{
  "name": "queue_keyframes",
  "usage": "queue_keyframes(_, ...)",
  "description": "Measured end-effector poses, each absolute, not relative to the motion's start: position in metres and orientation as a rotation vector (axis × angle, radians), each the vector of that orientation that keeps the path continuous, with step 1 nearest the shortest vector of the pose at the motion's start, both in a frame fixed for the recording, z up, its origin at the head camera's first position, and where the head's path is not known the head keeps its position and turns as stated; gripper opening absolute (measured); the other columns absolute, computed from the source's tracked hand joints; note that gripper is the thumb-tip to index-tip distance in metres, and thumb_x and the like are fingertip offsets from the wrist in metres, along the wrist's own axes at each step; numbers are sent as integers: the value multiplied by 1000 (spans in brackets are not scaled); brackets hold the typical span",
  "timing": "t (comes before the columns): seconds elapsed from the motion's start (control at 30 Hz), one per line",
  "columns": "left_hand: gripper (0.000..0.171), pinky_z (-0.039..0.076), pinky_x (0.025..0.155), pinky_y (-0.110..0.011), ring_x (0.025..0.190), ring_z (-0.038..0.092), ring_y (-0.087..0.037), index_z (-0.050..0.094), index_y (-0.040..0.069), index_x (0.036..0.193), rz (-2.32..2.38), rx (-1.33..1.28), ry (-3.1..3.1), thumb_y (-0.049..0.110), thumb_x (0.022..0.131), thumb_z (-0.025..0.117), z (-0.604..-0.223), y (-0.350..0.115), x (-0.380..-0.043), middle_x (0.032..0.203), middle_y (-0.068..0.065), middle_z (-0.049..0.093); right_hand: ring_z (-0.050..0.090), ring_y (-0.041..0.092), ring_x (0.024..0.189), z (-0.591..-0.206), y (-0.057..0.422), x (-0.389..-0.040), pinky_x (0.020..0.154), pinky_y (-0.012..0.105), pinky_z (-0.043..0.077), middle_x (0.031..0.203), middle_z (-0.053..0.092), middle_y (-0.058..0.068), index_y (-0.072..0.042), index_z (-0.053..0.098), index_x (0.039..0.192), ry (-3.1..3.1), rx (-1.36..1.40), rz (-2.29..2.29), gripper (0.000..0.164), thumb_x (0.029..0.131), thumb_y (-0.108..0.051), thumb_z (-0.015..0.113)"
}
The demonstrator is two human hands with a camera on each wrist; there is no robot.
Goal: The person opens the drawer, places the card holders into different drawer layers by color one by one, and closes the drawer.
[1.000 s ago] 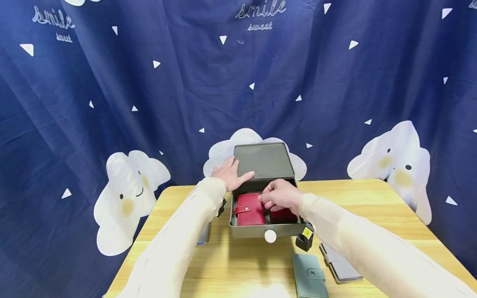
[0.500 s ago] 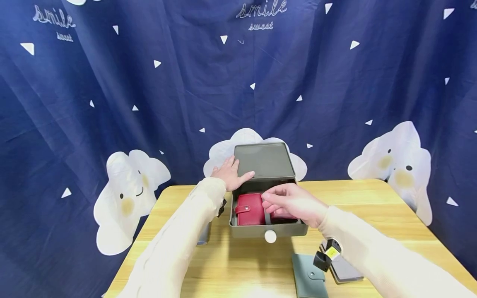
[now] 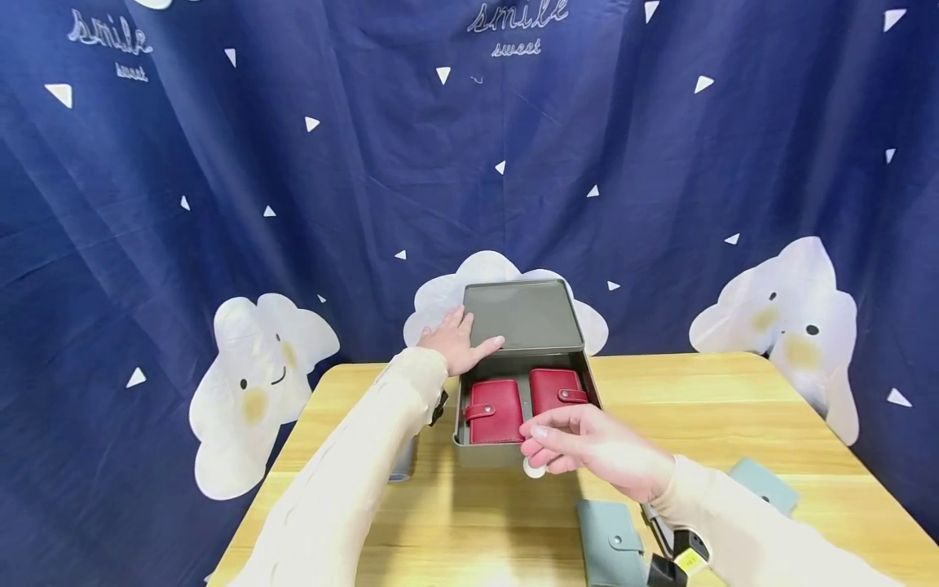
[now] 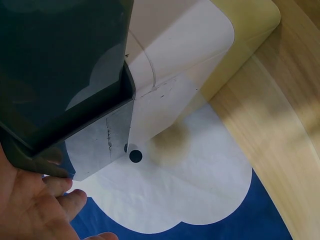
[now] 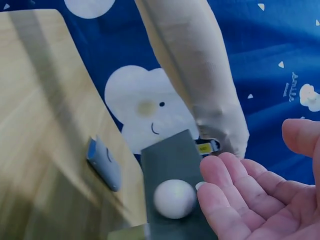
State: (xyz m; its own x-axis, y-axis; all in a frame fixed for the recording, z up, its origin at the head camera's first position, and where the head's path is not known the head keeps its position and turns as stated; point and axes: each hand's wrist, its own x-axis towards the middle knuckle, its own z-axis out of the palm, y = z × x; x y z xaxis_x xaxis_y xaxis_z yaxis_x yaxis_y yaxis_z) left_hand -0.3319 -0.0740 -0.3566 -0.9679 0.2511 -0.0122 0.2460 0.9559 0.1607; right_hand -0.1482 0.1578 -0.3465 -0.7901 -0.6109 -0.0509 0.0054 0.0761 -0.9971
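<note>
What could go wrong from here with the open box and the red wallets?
The open lid might swing down over the red wallets if the left grip at its edge slips away. The right grip, close beside the white knob, could perhaps knock it and shift the box.

The right hand [image 3: 597, 452] has moved toward 5 o'clock, clear of the box [image 3: 486, 456] interior; its fingers [image 3: 541, 456] now partly cover the knob [image 3: 533, 472]. Exposed: red wallet [image 3: 552, 387] at the box's 2 o'clock; blue wallet [image 3: 763, 483] at the hand's 3 o'clock.
</note>
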Motion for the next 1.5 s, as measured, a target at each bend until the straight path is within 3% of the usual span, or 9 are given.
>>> queue_keyframes(0.37,104,13,113,-56,147,9,-20,25,13,154,253,390,3078,86,80,26,-355,-73,-333,161,-4,11,66,32,97,-378,163,-127,86,41,52,108,67,16,5,58,122,1795,-600,-1729,36,100,-23,51)
queue_keyframes(0.83,105,12,113,-58,147,9,-22,25,14,154,223,391,3095,88,79,24,-357,-73,-337,161,-4,11,67,27,95,-428,161,-124,79,35,52,102,68,10,5,61,115,1669,-576,-1743,32,102,-22,48)
queue_keyframes(1.5,104,11,113,-58,147,8,-22,24,14,154,218,390,3089,87,79,24,-358,-74,-335,161,-4,11,68,31,94,-426,151,-131,83,40,54,102,69,14,4,62,118,1765,-420,-1804,42,101,-33,49)
